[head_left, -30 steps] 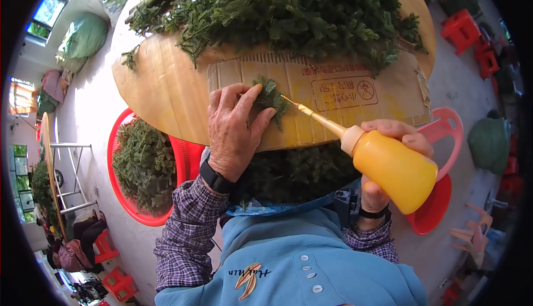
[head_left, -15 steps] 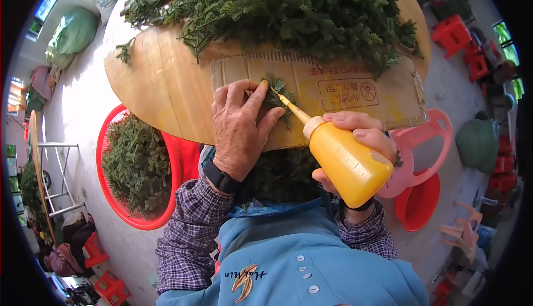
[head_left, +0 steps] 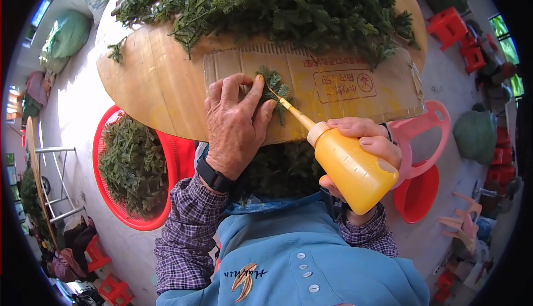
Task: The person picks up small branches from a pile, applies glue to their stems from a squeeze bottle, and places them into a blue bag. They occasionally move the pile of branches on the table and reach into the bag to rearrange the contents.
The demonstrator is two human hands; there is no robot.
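Observation:
My left hand (head_left: 236, 120) presses a small green fir-like sprig (head_left: 271, 76) flat on a piece of cardboard (head_left: 347, 106), index fingertip and thumb at the sprig's left side. The lower part of the sprig lies beside the thumb. In my right hand (head_left: 373, 142) is a tilted yellow squeeze bottle (head_left: 352, 167) with a long thin nozzle. The nozzle's tip points up-left and reaches the middle of the sprig; whether it touches the stem I cannot tell. My right fingers wrap round the bottle, partly hidden behind it.
The cardboard lies on a round wooden table (head_left: 147, 78). A large heap of green branches (head_left: 288, 12) covers its far side. A red basket (head_left: 169, 195) of sprigs stands at left. At right are a pink plastic chair (head_left: 441, 131) and a red tub (head_left: 417, 203).
The bottle has shifted slightly right and nearer to me, its nozzle still over the sprig. The whole view has slid a little. My left hand keeps its hold.

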